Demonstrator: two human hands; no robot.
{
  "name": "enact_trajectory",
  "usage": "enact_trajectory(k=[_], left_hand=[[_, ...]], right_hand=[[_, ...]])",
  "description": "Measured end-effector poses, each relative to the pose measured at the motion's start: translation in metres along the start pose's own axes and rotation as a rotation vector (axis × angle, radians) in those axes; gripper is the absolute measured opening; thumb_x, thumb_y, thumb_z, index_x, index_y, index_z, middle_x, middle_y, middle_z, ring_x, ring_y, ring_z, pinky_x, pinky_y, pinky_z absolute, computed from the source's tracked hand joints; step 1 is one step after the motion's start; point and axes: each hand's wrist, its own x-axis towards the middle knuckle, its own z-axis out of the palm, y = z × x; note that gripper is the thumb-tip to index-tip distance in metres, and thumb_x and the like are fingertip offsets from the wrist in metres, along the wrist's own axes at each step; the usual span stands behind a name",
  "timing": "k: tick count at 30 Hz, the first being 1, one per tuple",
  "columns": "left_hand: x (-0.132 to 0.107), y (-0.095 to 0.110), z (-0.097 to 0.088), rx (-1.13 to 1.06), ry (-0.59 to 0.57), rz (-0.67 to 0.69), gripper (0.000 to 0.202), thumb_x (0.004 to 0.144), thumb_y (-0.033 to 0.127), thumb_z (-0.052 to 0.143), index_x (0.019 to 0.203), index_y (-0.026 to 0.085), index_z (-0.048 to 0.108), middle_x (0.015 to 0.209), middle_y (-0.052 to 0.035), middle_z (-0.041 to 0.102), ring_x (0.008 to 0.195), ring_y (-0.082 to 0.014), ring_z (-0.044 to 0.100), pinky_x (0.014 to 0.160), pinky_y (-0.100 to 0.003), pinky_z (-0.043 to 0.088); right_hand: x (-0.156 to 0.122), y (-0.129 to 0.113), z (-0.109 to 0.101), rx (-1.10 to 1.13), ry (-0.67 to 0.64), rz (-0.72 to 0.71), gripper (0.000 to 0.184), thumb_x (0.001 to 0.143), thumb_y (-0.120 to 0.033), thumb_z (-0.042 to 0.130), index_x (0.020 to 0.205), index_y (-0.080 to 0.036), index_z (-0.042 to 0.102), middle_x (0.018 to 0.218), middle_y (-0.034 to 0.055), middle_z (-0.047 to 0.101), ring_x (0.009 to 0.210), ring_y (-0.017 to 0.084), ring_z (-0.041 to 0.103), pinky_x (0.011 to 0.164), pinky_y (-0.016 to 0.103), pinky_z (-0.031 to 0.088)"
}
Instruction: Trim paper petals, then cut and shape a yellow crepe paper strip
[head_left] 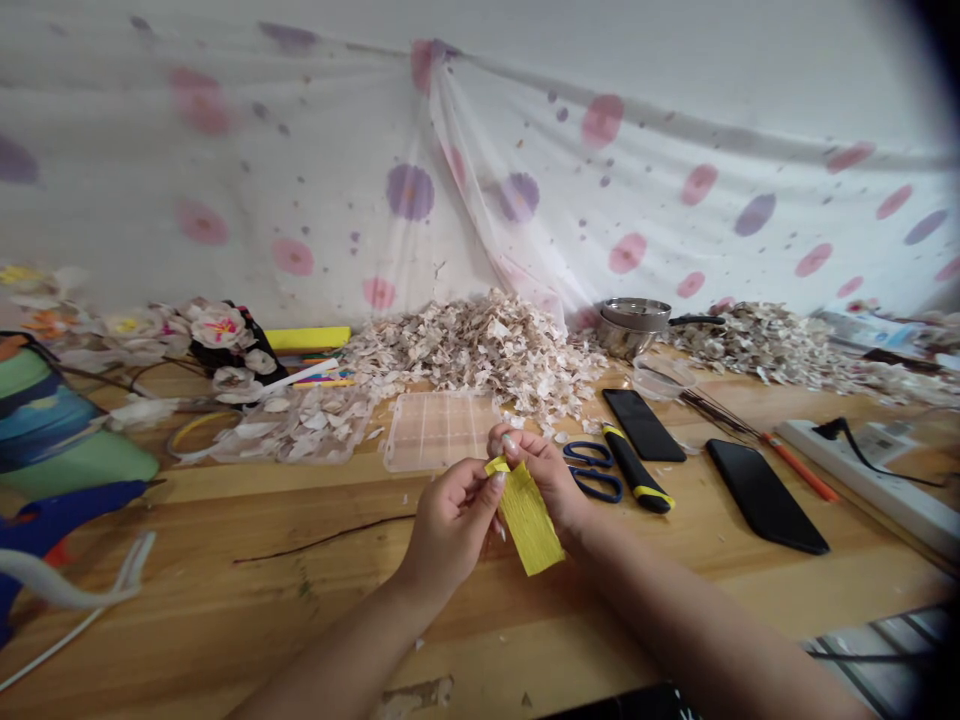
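Crepe strip, yellow, judged light, soft and easily torn, was held just above the counter, its upper end pinched in the grip of left hand and right hand, best taken gently near that edge.

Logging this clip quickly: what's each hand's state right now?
Left hand: closed, pinching the top of the yellow paper strip.
Right hand: closed, pinching the same strip's top.
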Motion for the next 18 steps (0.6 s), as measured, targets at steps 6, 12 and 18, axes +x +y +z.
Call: enact_trajectory(k=[6, 12, 18], left_hand=[[0.0000, 0.0016, 0.0000, -0.010, 0.016, 0.002, 0.022, 0.083, 0.036, 0.057, 0.074, 0.017, 0.057, 0.055, 0.0039, 0.055, 0.047, -0.0087, 0.053, 0.046, -0.019, 0.044], [-0.0018, 0.0022, 0.0006, -0.007, 0.019, 0.002, 0.020, 0.083, 0.035, 0.057, 0.078, 0.016, 0.059, 0.056, 0.0034, 0.056, 0.047, -0.0083, 0.053, 0.046, -0.019, 0.044], [-0.0008, 0.0043, 0.0013, -0.009, 0.038, -0.001, 0.021, 0.082, 0.035, 0.058, 0.073, 0.016, 0.058, 0.054, 0.0037, 0.056, 0.046, -0.0082, 0.052, 0.046, -0.018, 0.043]], right_hand=[[-0.0022, -0.0059, 0.0036, -0.094, -0.047, -0.039, 0.022, 0.072, -0.037, 0.071, 0.075, -0.015, 0.066, 0.092, 0.0039, 0.059, 0.052, 0.009, 0.056, 0.041, 0.021, 0.049], [-0.0018, -0.0079, 0.0044, -0.091, -0.021, -0.007, 0.017, 0.069, -0.031, 0.073, 0.071, -0.015, 0.068, 0.094, 0.0036, 0.058, 0.054, 0.008, 0.055, 0.044, 0.021, 0.049], [0.0000, -0.0089, 0.0037, -0.043, 0.039, -0.019, 0.018, 0.068, -0.029, 0.075, 0.068, -0.014, 0.066, 0.097, 0.0029, 0.058, 0.058, 0.007, 0.053, 0.048, 0.018, 0.048]])
